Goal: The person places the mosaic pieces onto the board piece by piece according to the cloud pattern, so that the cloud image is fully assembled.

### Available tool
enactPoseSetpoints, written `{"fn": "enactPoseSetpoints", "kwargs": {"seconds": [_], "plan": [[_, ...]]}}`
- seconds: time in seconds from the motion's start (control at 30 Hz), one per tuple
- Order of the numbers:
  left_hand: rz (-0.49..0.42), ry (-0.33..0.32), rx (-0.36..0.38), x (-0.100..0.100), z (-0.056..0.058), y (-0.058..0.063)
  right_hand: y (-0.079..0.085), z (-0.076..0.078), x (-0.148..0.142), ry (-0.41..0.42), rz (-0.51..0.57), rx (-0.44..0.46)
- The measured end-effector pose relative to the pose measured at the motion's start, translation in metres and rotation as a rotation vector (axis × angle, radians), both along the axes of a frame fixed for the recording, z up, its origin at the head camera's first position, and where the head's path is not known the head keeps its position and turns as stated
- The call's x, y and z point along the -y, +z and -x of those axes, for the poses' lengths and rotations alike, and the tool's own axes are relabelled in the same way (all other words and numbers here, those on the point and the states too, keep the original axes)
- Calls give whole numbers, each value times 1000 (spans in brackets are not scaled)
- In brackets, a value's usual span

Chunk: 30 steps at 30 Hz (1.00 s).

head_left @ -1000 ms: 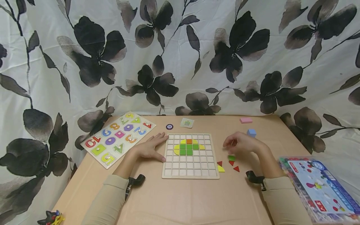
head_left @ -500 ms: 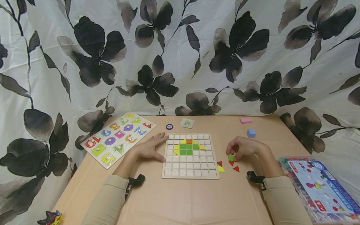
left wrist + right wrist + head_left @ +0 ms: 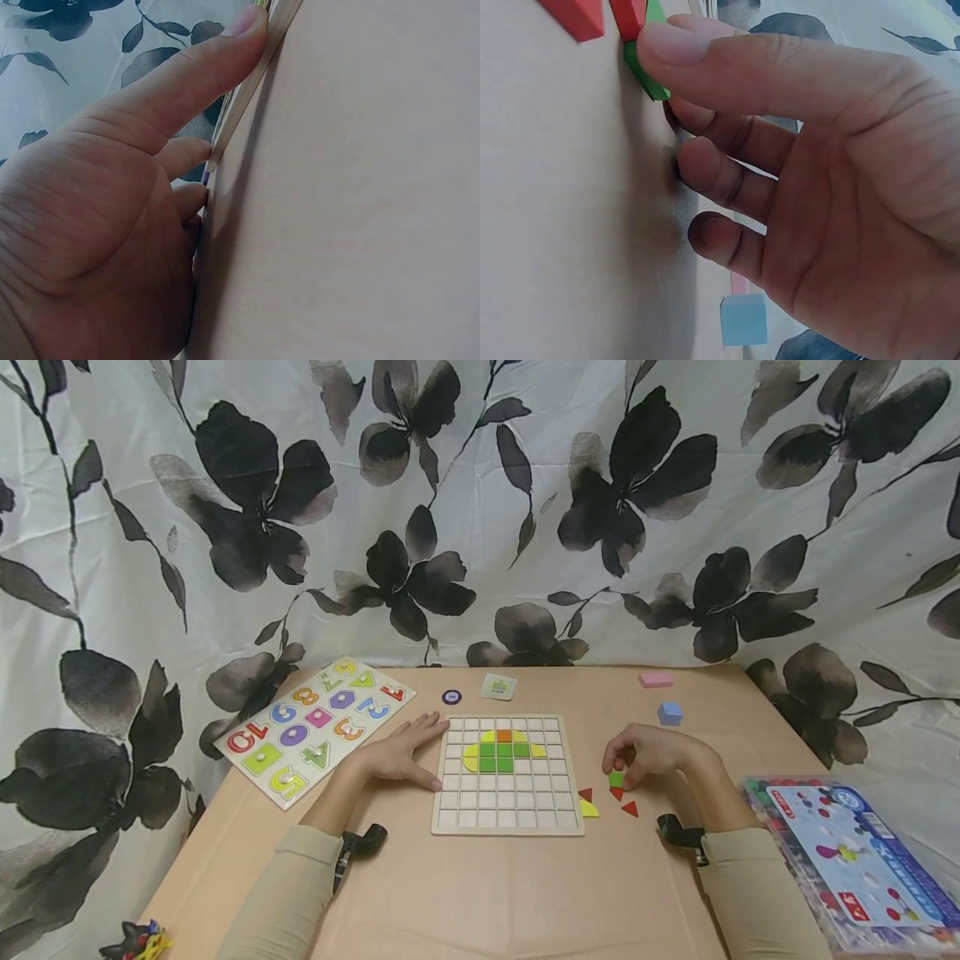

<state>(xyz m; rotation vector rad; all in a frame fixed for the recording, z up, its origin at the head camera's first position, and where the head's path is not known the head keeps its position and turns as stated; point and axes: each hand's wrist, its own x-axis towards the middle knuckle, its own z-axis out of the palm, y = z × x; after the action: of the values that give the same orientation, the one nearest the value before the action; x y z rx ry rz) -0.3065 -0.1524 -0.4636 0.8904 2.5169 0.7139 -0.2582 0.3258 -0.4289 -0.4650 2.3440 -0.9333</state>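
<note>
Only the head view shows the green squares in the grid board.

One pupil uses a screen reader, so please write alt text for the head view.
A person's right hand pinches a small green piece near red triangles and a yellow piece, while the left hand touches a grid board partly filled with green, yellow and orange pieces. A number puzzle lies to the left, a box to the right.
</note>
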Motion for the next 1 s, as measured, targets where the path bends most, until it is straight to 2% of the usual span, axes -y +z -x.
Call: {"fn": "enactPoseSetpoints", "kwargs": {"seconds": [0.3,0.53,0.73,1.0], "plan": [[1,-1,-3,0,1,1,-2,2,-2,-1,19,-23],[-3,-2,-1,0,0,0,-6,4,-2,-26,16,-122],[-7,-4,-2,0,0,-1,-8,4,0,-86,64,-181],[-5,-2,-5,0,0,-1,-7,5,5,-108,104,-296]]}}
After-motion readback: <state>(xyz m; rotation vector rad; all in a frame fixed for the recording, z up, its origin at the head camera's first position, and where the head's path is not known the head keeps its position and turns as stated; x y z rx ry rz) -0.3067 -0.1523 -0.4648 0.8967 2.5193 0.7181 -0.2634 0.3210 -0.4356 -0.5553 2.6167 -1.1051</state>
